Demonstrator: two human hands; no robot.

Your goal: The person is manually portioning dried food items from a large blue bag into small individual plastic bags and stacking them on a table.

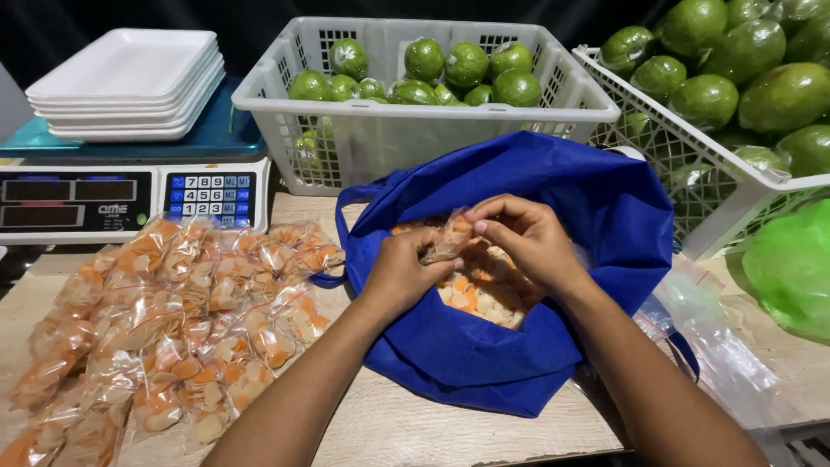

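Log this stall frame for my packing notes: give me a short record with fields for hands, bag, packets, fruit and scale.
left hand: grips a small clear packet of crackers over the bag
right hand: pinches the same packet
blue bag: open, loose orange and white crackers inside
filled packets: piled on the wooden table, left
white baskets: green fruit
scale: back left, white trays stacked on it

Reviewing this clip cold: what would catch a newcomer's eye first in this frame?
Dead centre, the left hand and right hand pinch a small clear packet of orange and pale crackers over an open blue bag full of them. To the left, a heap of filled packets covers the wooden table. Behind, white baskets brim with green fruit.
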